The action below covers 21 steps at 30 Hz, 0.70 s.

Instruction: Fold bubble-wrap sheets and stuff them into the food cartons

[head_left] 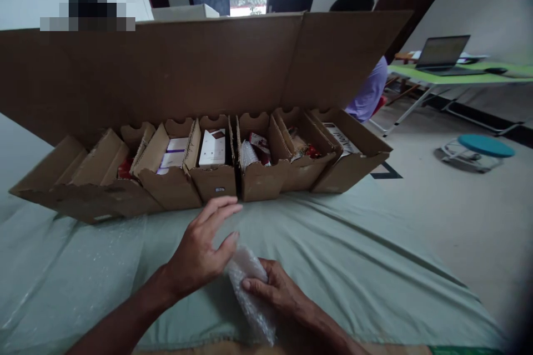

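Note:
My right hand (277, 288) grips a folded piece of bubble wrap (250, 288), with the thumb laid across its front. Whether anything is wrapped inside I cannot tell. My left hand (208, 241) is beside the top of that piece, its fingers apart and nothing held in them; the thumb comes close to the wrap's upper edge. Beyond my hands stands a row of cardboard bins (216, 180). One holds a white box (212, 148), and the bin to its right has a dark red packet (260, 147) and some bubble wrap in it.
A tall cardboard panel (187, 72) rises behind the bins. A clear bubble wrap sheet (83, 272) covers the left of the green cloth (353, 266). To the right are a laptop (443, 52) on a green table and a blue stool (485, 145). People sit behind the panel.

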### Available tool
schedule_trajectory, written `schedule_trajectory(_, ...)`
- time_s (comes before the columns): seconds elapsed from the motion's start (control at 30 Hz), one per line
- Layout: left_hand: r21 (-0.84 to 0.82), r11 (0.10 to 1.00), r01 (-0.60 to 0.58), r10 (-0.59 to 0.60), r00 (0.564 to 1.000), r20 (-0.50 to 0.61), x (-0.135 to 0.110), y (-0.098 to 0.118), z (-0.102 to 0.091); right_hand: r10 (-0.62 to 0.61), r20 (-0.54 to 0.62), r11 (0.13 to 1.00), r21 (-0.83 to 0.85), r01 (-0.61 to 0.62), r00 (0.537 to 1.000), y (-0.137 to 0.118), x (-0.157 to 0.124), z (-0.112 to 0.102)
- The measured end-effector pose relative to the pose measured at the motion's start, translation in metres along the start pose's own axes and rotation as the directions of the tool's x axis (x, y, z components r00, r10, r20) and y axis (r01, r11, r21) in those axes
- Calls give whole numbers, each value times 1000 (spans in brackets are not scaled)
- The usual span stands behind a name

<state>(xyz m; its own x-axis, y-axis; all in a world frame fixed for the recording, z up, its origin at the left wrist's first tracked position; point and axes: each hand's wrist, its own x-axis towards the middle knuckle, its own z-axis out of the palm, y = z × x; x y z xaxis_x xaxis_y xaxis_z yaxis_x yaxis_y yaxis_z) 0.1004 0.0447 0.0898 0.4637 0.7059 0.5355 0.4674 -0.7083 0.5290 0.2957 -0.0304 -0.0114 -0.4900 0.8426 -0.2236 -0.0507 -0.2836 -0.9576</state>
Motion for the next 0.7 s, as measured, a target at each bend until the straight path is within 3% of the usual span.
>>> schedule_trajectory(0.1, 36, 998, -47, 48, 998, -45, 38, 2, 17, -41, -21, 994, -105, 39, 999, 5, -1, 1)
schedule_trajectory(0.2, 61, 996, -70, 75, 992, -98, 59, 0, 28, -73, -6, 980, -188, 70, 997, 8, -1, 0)
schedule_trajectory(0.3, 146, 984, -102, 126, 978, -167, 57, -9, 23, -71, 38, 983, -164, 77, 997, 8, -2, -3)
schedule_trajectory(0.4, 332, 942, -41, 127, 962, -242, 50, -28, 6, -57, 49, 984, -165, 64, 997, 7, -2, -7)
schedule_trajectory(0.57, 594, 790, 150, -133, 988, -72, 63, -57, -13, -41, 44, 980, -192, 49, 998, 9, 1, -6)
schedule_trajectory(0.7, 666, 728, 162, -207, 978, -12, 70, -51, -15, -30, 24, 984, -175, 34, 999, 1, -2, -6)
